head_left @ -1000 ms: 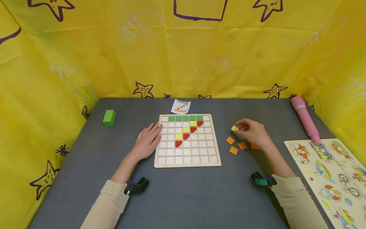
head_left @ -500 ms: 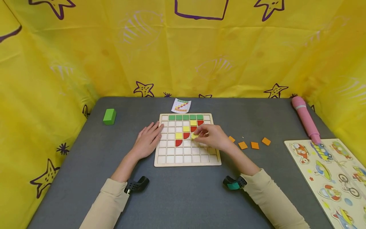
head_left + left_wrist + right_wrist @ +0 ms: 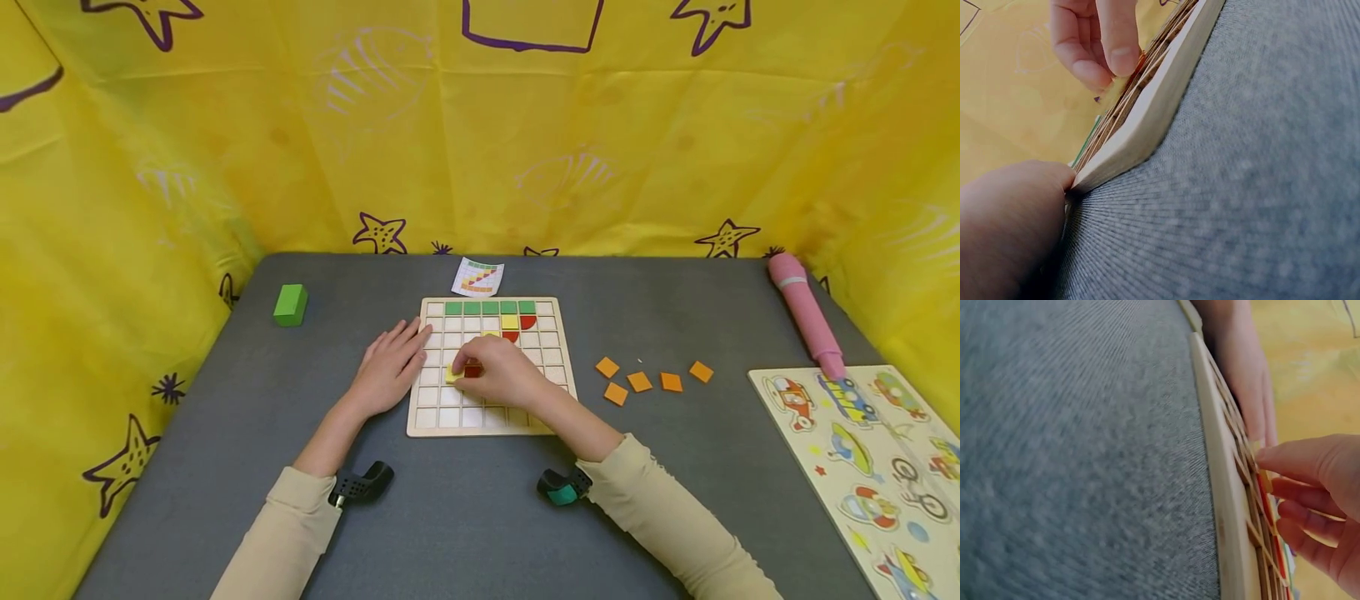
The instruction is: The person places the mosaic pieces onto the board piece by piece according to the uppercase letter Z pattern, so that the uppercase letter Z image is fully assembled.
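Note:
In the head view a wooden grid board lies on the grey table, its top row holding several green square tiles. Below them, red quarter-circle tiles and yellow square tiles step down to the left, partly hidden by my right hand. That hand pinches a yellow square tile between thumb and fingers, at the board's left-middle cells. The same tile shows at the fingertips in the left wrist view. My left hand rests with fairly straight fingers on the board's left edge.
Several orange square tiles lie right of the board. A small pattern card sits behind it. A green block stands at the left. Far right are a pink wand-like object and a picture puzzle board.
My right hand has carried the yellow tile leftward from beside the orange tiles, across the board to its left-middle cells. The left hand has stayed on the board's edge.

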Demonstrator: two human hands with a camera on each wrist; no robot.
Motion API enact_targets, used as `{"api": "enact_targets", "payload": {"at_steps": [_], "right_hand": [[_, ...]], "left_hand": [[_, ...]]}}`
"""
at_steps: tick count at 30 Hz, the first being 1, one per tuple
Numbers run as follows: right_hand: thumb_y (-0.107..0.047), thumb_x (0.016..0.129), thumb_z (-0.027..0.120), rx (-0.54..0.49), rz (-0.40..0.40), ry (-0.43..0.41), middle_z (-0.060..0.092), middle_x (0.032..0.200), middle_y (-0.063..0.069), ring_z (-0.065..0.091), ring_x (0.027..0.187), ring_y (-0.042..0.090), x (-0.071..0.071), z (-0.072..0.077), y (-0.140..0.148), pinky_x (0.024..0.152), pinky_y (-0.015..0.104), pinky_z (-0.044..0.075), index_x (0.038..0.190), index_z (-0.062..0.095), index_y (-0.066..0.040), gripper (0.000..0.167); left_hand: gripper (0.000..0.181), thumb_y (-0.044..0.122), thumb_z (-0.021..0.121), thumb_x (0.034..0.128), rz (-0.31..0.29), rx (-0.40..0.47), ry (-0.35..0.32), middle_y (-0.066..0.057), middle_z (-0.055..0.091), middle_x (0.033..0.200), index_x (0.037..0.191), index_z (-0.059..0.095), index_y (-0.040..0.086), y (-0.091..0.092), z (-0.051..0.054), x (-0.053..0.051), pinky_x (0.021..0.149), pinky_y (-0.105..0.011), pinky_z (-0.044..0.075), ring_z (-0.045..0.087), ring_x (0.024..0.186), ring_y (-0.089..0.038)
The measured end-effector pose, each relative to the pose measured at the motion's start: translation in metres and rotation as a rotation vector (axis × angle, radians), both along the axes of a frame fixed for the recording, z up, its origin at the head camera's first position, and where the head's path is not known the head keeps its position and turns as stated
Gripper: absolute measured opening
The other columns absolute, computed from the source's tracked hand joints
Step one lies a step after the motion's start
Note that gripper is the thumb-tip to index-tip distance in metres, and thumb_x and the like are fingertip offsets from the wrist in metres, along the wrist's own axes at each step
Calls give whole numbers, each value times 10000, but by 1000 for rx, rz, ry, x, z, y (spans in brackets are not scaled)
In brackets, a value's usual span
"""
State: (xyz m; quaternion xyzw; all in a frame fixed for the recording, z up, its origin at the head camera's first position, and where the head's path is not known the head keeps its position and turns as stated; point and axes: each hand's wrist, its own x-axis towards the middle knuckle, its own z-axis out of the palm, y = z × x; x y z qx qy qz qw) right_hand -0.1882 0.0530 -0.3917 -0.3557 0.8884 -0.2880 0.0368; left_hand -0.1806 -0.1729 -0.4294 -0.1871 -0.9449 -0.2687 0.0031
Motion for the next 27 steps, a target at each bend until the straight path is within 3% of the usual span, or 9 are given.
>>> {"api": "enact_targets", "payload": {"at_steps": [8, 14, 27], "right_hand": [[-142, 858, 758, -9, 50, 65, 677, 846, -49, 576, 854, 149, -1, -4, -2, 855, 314, 469, 879, 727, -127, 40], [-136, 864, 744, -53, 37, 93, 688, 879, -43, 584, 897, 161, 0, -8, 2, 885, 324, 465, 903, 734, -125, 42], [-132, 903, 705, -175, 56, -26, 699, 990, -58, 607, 933, 125, 7, -4, 28, 856, 336, 485, 999, 735, -132, 101]], "left_hand": [[488, 257, 389, 1061, 2, -2, 1, -150, 245, 1583, 1520, 350, 97, 0, 0, 0, 1133, -571, 74, 150, 1462, -360], [487, 255, 394, 1060, 3, -5, 3, -142, 245, 1585, 1520, 353, 102, 1, -1, 0, 1135, -567, 76, 150, 1463, -356], [560, 327, 430, 1041, -11, 5, -47, -146, 197, 1599, 1536, 306, 96, 0, 1, 0, 1136, -563, 49, 98, 1474, -347]]}}
